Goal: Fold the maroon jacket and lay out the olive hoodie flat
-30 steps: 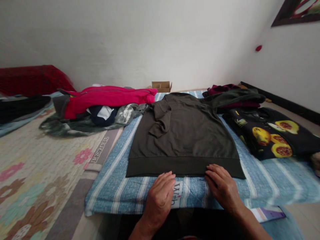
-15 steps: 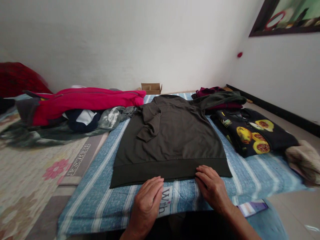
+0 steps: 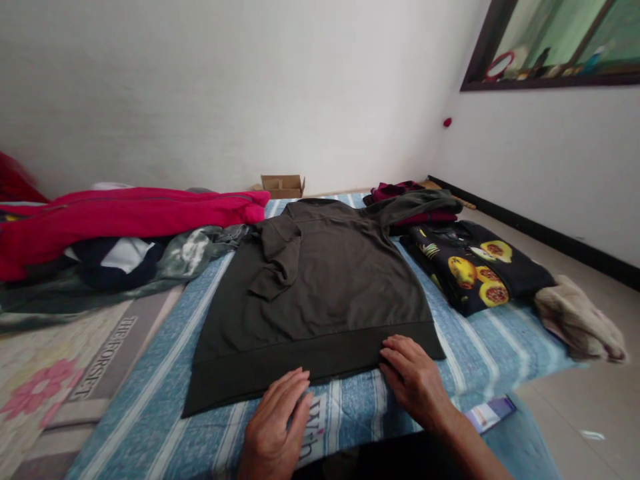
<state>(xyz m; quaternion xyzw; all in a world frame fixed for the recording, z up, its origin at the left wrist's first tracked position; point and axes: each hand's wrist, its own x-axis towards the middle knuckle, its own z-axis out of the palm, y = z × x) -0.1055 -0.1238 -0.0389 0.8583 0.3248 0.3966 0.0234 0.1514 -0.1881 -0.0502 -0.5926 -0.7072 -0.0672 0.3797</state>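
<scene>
A dark olive long-sleeved top [image 3: 345, 280] lies spread out, its wide hem band toward me. One sleeve is folded across its left side; the other stretches over the clothes at the back right. At the hem, left of centre, my left hand [image 3: 275, 423] rests with fingers stretched out and thumb apart. My right hand [image 3: 415, 380] lies on the hem farther right, its fingers slightly bent over the band and its thumb near the edge. Neither hand visibly pinches the cloth. Beneath is a blue striped cloth [image 3: 145, 393] with printed letters near my left hand.
Left lies a heap with a bright pink garment [image 3: 135, 212] and a camouflage-like garment [image 3: 187, 257]. Right are a folded black fruit-print garment [image 3: 480, 263], a beige fuzzy cloth [image 3: 580, 320] and maroon clothes [image 3: 397, 189]. A cardboard box [image 3: 283, 186] stands by the wall.
The view has swung a little to the right, so everything appears shifted left. My left thumb now stands farther from the fingers. Both hands stay at the hem.
</scene>
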